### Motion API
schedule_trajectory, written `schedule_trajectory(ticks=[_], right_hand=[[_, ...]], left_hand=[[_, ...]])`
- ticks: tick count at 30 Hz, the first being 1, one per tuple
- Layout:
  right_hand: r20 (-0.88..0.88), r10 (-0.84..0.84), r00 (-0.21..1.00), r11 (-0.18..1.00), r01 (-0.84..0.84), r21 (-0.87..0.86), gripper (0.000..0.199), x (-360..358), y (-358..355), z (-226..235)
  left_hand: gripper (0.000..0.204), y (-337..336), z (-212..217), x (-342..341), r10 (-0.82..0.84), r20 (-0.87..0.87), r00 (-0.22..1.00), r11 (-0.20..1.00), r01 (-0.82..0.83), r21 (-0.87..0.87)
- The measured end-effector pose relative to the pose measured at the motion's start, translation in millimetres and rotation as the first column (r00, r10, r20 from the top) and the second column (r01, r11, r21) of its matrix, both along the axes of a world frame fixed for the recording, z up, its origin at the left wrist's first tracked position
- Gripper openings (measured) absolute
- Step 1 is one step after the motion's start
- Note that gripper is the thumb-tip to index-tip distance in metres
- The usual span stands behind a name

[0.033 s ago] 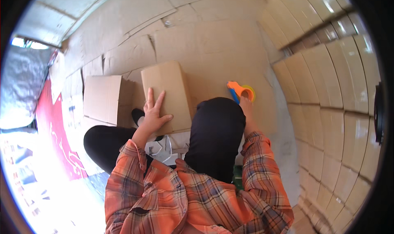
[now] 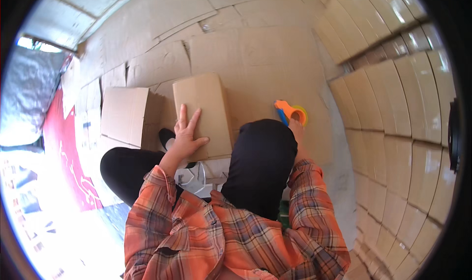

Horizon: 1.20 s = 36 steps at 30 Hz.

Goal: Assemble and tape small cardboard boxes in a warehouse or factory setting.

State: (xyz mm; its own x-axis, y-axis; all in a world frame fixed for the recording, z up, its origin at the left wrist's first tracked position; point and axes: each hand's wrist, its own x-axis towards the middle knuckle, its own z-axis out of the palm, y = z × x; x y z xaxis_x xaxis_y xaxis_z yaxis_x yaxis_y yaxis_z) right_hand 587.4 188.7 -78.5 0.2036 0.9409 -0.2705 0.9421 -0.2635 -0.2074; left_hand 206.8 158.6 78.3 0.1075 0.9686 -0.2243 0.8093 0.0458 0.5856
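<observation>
A closed brown cardboard box (image 2: 209,108) lies on the cardboard-covered floor in front of me. My left hand (image 2: 188,135) rests on its top, fingers spread and flat. To the right, beyond my raised knee, my right hand (image 2: 296,126) grips an orange and blue tape dispenser (image 2: 285,107). Part of a yellow ring, apparently the tape roll (image 2: 305,114), shows at its right side. My knee and the dispenser hide some of the right fingers.
Another cardboard box (image 2: 124,110) stands at the left, near my foot. Stacked brown boxes (image 2: 393,98) form a wall along the right. Flattened cardboard (image 2: 270,49) covers the floor ahead. A red sheet (image 2: 66,152) lies at the far left.
The whole view has shifted very slightly. Both hands, the box and the tape dispenser keep their places relative to each other.
</observation>
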Motion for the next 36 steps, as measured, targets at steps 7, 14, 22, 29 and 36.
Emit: schedule_trajectory(ticks=[7,14,22,29,36], right_hand=[[0.04,-0.122,0.992,0.968,0.128,-0.217,0.036,5.5,30.3,-19.8],[-0.474,-0.181,0.862,0.98,0.196,-0.018,0.031,41.7,74.9,35.1],[-0.853,0.123,0.507,0.981,-0.194,0.026,0.044,-107.5,121.4,266.8],[-0.845,0.252,0.472,0.799,-0.594,-0.093,0.053,-224.0,126.5,278.4],[-0.815,0.273,0.511,0.786,-0.607,-0.118,0.057,-245.2,136.0,243.1]], left_hand=[[0.092,-4.8,-4.1,-4.0,-0.03,0.012,0.999,0.999,0.03,0.024],[0.088,-2.0,-3.7,8.1,0.026,0.005,1.0,0.999,-0.026,0.031],[0.088,-6.2,-4.5,2.1,0.067,-0.031,0.997,0.997,-0.066,0.039],[0.087,-10.0,-10.2,0.0,0.053,0.01,0.999,0.989,-0.054,0.136],[0.073,-16.2,-11.3,-5.5,0.084,0.065,0.994,0.945,-0.1,0.31]])
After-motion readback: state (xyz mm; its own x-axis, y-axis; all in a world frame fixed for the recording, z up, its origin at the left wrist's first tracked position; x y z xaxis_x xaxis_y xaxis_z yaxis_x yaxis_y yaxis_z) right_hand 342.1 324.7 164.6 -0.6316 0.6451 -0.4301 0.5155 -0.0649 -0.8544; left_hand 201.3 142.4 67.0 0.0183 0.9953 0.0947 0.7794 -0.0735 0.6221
